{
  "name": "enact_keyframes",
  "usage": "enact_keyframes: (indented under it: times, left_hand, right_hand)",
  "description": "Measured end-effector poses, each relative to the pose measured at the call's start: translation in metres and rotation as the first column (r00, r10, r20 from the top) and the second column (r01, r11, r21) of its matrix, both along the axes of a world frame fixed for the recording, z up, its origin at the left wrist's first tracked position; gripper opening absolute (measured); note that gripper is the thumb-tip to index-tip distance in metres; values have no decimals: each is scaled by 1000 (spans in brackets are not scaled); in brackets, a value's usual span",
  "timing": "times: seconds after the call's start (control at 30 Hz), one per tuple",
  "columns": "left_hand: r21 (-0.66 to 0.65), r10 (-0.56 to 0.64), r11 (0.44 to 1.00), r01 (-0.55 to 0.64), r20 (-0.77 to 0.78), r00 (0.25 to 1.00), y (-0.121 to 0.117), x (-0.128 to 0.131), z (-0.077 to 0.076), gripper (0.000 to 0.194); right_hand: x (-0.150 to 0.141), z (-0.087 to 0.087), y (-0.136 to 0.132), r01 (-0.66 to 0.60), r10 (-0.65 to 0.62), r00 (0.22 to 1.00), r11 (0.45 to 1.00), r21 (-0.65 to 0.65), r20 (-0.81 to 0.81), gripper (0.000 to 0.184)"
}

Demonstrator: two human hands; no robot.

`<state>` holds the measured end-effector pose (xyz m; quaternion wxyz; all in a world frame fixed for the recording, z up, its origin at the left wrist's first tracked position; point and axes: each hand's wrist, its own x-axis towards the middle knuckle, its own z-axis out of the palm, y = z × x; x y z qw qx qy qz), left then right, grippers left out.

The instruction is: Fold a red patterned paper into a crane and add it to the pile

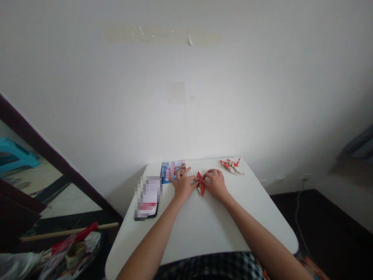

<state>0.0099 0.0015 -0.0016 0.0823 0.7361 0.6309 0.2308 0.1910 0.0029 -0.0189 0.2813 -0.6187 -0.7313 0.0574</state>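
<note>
A small diamond-shaped piece of folded red and white paper [201, 186] lies upon the table between my hands. My left hand [183, 183] pinches its left edge with thumb and forefinger, while the other fingers spread over a blue printed packet [168, 171]. From the right, the fingertips of my right hand [216, 182] press on the paper's other edge, with the rest of the fingers curled. Farther back on the right rests a folded paper crane [231, 166] in red and white.
The white table [204, 233] stands against a wall. A phone [148, 198], pixelated, lies at its left side. Bags and loose items [72, 252] are on the floor at left, beside a dark-framed mirror [58, 147]. A cable [297, 206] hangs at the right.
</note>
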Motion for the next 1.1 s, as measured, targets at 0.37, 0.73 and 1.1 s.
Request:
enact_keyframes:
  times: [0.37, 0.73, 1.1]
  left_hand:
    - [-26, 11, 1000, -12, -25, 1000, 1, 5, 7, 11]
    - [-63, 0, 998, -2, -34, 999, 2, -5, 13, 14]
    - [-175, -51, 983, 45, -32, 998, 10, -22, 10, 22]
  right_hand:
    - [-4, 0, 1, 11, -12, 999, 1000, 26, 33, 17]
    - [3, 0, 3, -11, 11, 999, 1000, -14, -44, 17]
    - [11, -2, 7, -38, 37, 999, 998, -55, -18, 24]
